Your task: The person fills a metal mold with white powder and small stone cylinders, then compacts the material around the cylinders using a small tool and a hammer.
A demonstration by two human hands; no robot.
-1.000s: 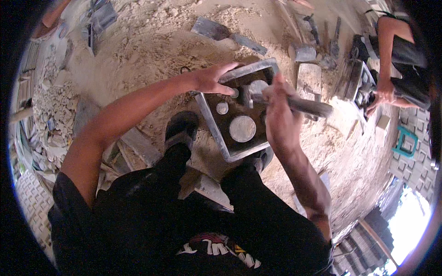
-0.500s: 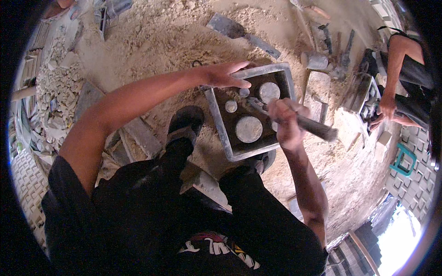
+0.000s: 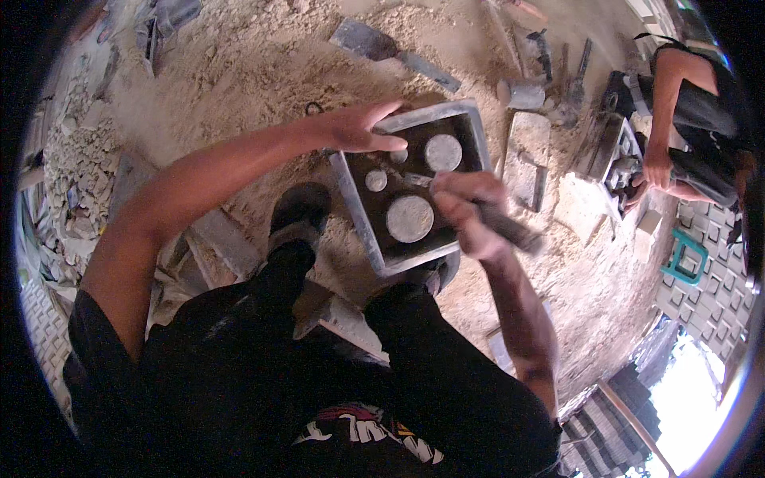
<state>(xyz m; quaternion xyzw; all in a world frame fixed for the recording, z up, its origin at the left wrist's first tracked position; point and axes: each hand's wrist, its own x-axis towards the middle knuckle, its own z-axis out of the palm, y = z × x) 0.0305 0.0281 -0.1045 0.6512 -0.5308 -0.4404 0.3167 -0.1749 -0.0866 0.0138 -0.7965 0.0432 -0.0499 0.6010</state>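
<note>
A grey rectangular box frame (image 3: 357, 213) stands tilted between my feet, filled with a dark packed material. Set in that filling are two large pale discs, a big near one (image 3: 410, 219) and a far one (image 3: 443, 152), plus smaller ones such as the small disc (image 3: 376, 181). My left hand (image 3: 362, 129) grips the frame's far left corner, thumb over the rim. In my right hand (image 3: 472, 209) is a hand tool (image 3: 510, 229) with a thick dark handle; its narrow metal end points at the filling between the discs. Motion blurs this hand, and its fingers hide part of the tool.
Loose sandy soil surrounds the frame. Beyond it lie a flat shovel-like tool (image 3: 398, 54) and a grey cylinder (image 3: 522, 95). At right another person's hand (image 3: 657, 167) works over a second frame (image 3: 624, 169); a teal stool (image 3: 685, 256) stands nearby. Rubble (image 3: 76, 163) is heaped at left.
The whole view has shifted, so everything sits further left. Against the frame, my right hand and tool have moved slightly and the handle has turned. My left hand keeps its place on the corner.
</note>
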